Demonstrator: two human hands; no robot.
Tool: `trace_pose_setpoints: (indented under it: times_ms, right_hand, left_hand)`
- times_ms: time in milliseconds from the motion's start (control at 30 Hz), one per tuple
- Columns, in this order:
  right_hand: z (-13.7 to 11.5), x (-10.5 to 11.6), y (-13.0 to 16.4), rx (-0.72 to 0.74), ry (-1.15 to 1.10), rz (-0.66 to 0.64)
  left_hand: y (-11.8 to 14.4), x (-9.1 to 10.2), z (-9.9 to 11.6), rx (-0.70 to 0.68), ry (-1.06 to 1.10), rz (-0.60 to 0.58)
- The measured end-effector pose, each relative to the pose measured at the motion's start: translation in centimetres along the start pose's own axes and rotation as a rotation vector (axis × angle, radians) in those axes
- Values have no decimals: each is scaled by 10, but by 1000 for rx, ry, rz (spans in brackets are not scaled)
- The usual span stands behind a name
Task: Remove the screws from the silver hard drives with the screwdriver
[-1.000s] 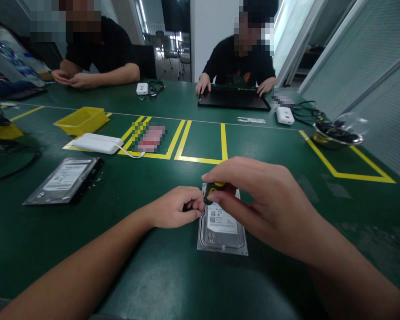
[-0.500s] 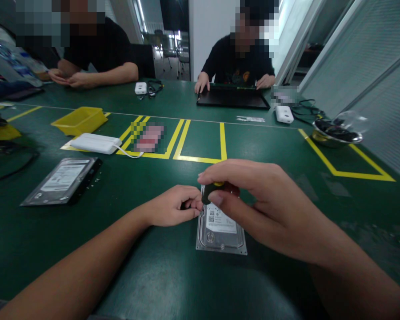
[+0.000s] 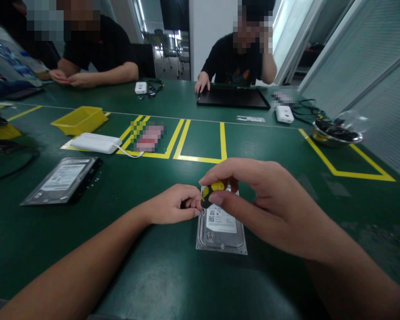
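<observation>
— Where's the drive?
— Hard drive (image 3: 221,227) flat on the green counter (image 3: 160,275) before me. My right hand (image 3: 260,204) pinches the yellow-black screwdriver handle (image 3: 212,192) over it; my left hand (image 3: 173,205) curls shut beside its edge.

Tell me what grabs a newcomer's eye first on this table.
At front centre, the right hand pinches a yellow-and-black screwdriver handle over a silver hard drive, which the left hand touches at its edge. A second hard drive lies left, before a yellow bin.
</observation>
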State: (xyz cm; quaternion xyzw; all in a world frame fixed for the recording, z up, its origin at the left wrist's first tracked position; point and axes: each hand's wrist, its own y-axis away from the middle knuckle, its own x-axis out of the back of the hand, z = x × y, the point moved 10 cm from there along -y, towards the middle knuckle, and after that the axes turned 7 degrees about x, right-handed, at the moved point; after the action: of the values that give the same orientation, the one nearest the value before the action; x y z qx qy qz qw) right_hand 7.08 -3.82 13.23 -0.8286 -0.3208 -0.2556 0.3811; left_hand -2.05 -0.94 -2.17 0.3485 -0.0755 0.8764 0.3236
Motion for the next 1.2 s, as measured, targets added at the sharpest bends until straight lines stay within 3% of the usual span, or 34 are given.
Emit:
trace_pose_setpoints:
  times_ms: [200, 533, 833, 1200]
  right_hand:
    - [0, -2, 3, 12, -34, -4]
    - [6, 6, 1, 14, 132, 105]
    - [-2, 1, 1, 87, 55, 35]
    - [3, 8, 3, 16, 102, 68]
  left_hand:
    - [0, -1, 3, -35, 55, -9]
    - [-1, -6, -1, -33, 163, -31]
    - [0, -2, 1, -33, 85, -7]
    - [-1, -3, 1, -35, 157, -19]
